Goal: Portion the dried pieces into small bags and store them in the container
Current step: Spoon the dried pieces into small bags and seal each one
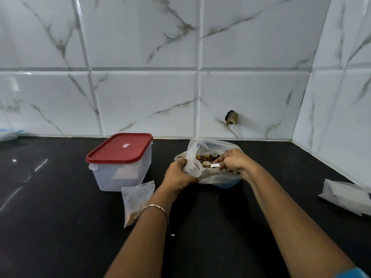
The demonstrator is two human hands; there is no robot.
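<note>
A large clear plastic bag point(208, 146) of brown dried pieces point(204, 157) sits in a blue bowl point(225, 185) on the black counter. My left hand point(177, 176) grips a small clear bag point(192, 167) at the big bag's mouth. My right hand point(234, 162) holds a small white scoop point(209, 164) by its handle, its cup full of pieces beside the small bag's opening. A filled small bag point(136, 201) lies flat by my left forearm. The translucent container point(120, 169) with a red lid point(119, 147) stands shut to the left.
A stack of white empty bags point(345, 196) lies at the counter's right edge. Marble-pattern tiled walls rise behind and to the right, with a dark hole point(231, 117) in the back wall. A blue-edged object point(9, 134) shows at far left.
</note>
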